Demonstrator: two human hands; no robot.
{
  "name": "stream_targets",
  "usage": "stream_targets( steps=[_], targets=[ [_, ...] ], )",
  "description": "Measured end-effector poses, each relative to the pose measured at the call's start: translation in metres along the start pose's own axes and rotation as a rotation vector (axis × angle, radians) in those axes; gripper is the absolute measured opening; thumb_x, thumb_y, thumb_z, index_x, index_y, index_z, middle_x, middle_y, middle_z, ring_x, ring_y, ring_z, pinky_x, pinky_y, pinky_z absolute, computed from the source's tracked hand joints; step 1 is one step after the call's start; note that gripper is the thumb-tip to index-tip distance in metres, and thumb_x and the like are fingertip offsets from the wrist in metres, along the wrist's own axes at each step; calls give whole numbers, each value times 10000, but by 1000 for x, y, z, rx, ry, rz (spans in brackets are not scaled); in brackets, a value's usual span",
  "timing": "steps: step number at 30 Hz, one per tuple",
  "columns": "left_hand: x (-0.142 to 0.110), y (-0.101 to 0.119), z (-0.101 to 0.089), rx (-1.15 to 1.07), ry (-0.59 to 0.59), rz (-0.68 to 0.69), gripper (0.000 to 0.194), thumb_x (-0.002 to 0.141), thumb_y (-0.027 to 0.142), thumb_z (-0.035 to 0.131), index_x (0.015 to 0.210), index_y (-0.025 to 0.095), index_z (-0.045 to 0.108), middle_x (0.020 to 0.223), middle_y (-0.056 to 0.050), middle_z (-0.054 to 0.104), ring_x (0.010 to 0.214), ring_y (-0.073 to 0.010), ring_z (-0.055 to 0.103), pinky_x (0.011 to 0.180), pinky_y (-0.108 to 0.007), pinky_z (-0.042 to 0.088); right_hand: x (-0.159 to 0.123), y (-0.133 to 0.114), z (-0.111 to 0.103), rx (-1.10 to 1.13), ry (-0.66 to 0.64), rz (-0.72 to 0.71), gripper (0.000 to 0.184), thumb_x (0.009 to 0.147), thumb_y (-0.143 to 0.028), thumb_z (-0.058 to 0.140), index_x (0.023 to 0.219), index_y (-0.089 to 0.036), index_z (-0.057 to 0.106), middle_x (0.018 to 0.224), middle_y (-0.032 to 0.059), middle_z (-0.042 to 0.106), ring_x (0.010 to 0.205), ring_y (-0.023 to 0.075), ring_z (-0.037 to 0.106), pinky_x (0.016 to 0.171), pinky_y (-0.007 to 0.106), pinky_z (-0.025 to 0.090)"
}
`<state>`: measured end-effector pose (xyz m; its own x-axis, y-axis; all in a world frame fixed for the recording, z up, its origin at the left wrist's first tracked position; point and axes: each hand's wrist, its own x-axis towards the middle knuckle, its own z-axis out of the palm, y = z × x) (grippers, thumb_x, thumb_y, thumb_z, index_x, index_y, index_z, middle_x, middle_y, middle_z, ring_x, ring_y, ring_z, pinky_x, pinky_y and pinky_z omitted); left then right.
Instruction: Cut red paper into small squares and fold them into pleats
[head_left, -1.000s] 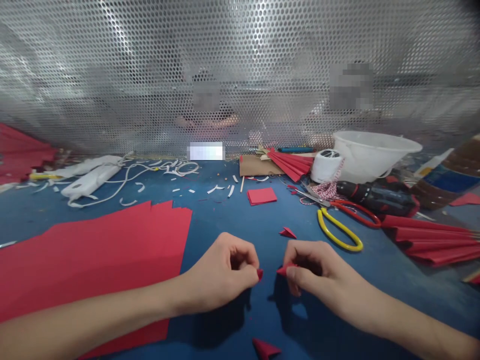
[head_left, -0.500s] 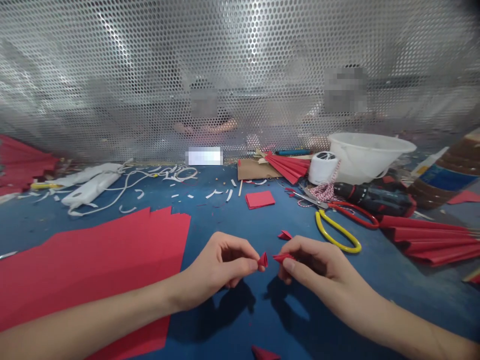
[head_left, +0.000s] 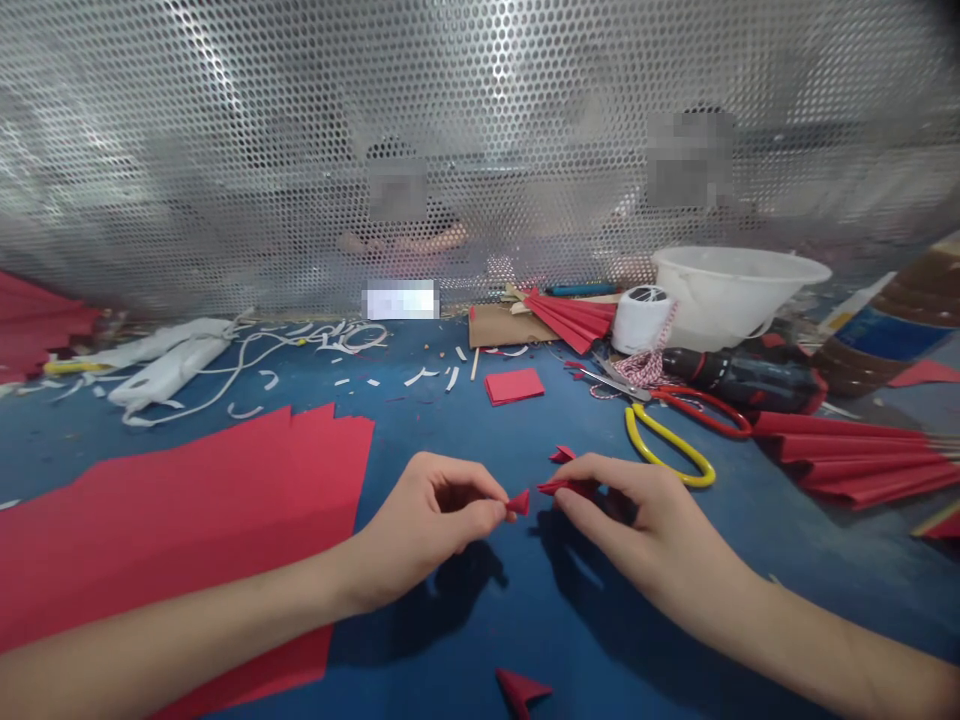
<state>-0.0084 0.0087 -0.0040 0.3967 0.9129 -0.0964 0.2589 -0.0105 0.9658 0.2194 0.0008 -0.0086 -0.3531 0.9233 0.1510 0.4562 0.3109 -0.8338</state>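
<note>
Between thumb and fingers, my left hand [head_left: 442,510] pinches a small folded red paper piece [head_left: 519,503], its wider end facing right. My right hand [head_left: 634,505] grips another folded red paper piece [head_left: 553,488], whose tip points left toward the first. A narrow gap separates the two pieces. Just beyond my right fingertips lies one more small folded piece [head_left: 562,454] on the blue table [head_left: 435,640]. A darker red folded piece [head_left: 523,688] rests at the near edge of view. Under my left forearm spread large red paper sheets [head_left: 225,500].
Scissors [head_left: 667,440] with yellow and red handles lie at right, beside a black drill [head_left: 750,380]. Behind them stand a white bucket [head_left: 739,290], a string spool [head_left: 641,320] and a brown bottle [head_left: 889,310]. Small red squares [head_left: 514,386] lie ahead; a white power strip [head_left: 172,370] sits left.
The left piece has turned, so its side now shows rather than its open end. My right hand has opened its fingers a little around its piece. The whole view has shifted slightly.
</note>
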Motion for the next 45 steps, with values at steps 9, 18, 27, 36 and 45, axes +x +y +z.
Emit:
stream_targets(
  steps=[9, 18, 27, 36, 45],
  targets=[
    [-1, -3, 0, 5, -39, 28, 189, 872, 245, 613, 830, 132, 758, 555, 39, 481, 474, -58, 339, 419, -156, 272, -8, 1, 0, 14, 72, -172, 120, 944, -270, 603, 954, -247, 720, 803, -17, 715, 629, 115, 573, 557, 212, 448],
    [-2, 1, 1, 46, -68, 28, 206, 893, 240, 595, 852, 119, 757, 600, 27, 496, 506, -63, 359, 435, -155, 288, -12, -4, 1, -23, 121, -396, 128, 897, -138, 615, 964, -202, 703, 759, -14, 699, 609, 91, 587, 588, 201, 461],
    [-2, -1, 3, 122, -76, 1, 261, 926, 300, 576, 888, 134, 774, 612, 22, 494, 529, -73, 377, 461, -170, 302, -11, -2, 2, -46, 104, -333, 103, 895, -167, 618, 912, -205, 712, 716, -22, 687, 579, 90, 555, 537, 206, 413],
    [-7, 0, 9, 282, 24, 167, 219, 892, 207, 576, 776, 129, 744, 509, 43, 494, 462, -60, 383, 451, -167, 317, -8, 2, 2, 31, -126, -77, 197, 953, -318, 589, 850, -210, 718, 660, -33, 635, 560, 98, 468, 513, 217, 365],
    [-7, 3, 9, 261, 24, 145, 234, 865, 198, 577, 765, 106, 767, 493, 32, 525, 443, -56, 406, 436, -157, 336, -4, 2, 2, 172, -180, 51, 222, 946, -392, 612, 927, -229, 762, 824, 18, 745, 739, 163, 609, 604, 246, 426]
  ],
)
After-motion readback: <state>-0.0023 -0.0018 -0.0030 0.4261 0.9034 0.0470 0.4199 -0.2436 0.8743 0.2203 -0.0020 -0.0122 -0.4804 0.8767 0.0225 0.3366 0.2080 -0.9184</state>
